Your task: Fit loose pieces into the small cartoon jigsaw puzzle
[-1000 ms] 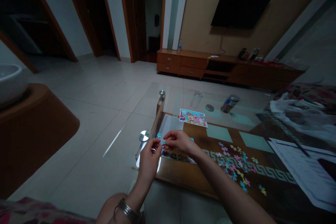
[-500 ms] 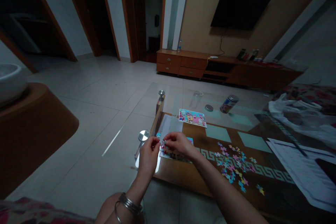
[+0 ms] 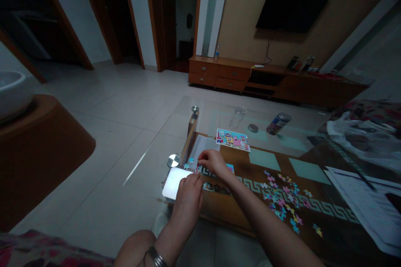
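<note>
My left hand [image 3: 189, 194] rests with its fingers down on the near left part of a partly built jigsaw [image 3: 216, 185] lying on a glass-topped coffee table [image 3: 269, 158]. My right hand [image 3: 213, 162] hovers just beyond it, fingertips pinched over the puzzle's upper left corner; whether a piece sits between them is not clear. A loose blue piece [image 3: 187, 165] lies left of the puzzle. A scatter of colourful loose pieces [image 3: 283, 198] lies to the right. A cartoon reference picture [image 3: 233, 139] lies further back.
On the far side of the table stand a clear glass [image 3: 237, 117], a round lid [image 3: 252, 127] and a tin lying tilted [image 3: 277, 123]. Papers [image 3: 363, 200] and a plastic bag [image 3: 366, 133] cover the right. A TV cabinet [image 3: 269, 80] lines the far wall.
Both hands were raised together, fitting a piece above the puzzle. Now my left hand has dropped onto the puzzle's near edge and my right hand has moved slightly back.
</note>
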`<state>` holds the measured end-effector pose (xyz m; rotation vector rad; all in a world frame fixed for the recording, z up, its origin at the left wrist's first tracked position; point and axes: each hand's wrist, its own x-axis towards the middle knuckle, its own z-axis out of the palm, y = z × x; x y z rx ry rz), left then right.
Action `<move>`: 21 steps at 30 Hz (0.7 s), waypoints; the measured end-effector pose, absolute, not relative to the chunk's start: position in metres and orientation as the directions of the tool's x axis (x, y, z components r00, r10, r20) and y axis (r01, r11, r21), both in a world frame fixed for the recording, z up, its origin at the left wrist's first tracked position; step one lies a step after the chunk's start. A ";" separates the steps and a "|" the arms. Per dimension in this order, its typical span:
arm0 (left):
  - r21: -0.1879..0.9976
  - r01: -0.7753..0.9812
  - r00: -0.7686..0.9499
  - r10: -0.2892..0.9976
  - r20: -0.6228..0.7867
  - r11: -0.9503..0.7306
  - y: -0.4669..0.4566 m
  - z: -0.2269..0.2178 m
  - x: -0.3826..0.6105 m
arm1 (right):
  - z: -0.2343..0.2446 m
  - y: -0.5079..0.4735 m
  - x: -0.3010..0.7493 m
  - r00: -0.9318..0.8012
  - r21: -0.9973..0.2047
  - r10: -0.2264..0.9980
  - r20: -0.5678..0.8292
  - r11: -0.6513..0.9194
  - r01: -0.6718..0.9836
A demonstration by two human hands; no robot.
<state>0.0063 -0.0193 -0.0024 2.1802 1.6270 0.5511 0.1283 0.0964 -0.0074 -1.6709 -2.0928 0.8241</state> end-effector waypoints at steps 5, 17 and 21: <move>0.499 0.826 0.258 0.963 0.079 -0.262 -0.019 -0.001 0.007 | -0.004 0.099 0.127 -0.276 -0.579 0.955 -0.113 0.162 0.799; 0.457 0.850 0.267 0.962 0.054 -0.262 -0.015 -0.007 0.010 | 0.003 0.096 0.120 -0.266 -0.426 0.952 -0.151 0.180 0.887; 0.464 0.841 0.272 0.959 0.081 -0.278 -0.015 -0.010 0.010 | 0.007 0.094 0.117 -0.259 -0.361 0.953 -0.154 0.190 0.913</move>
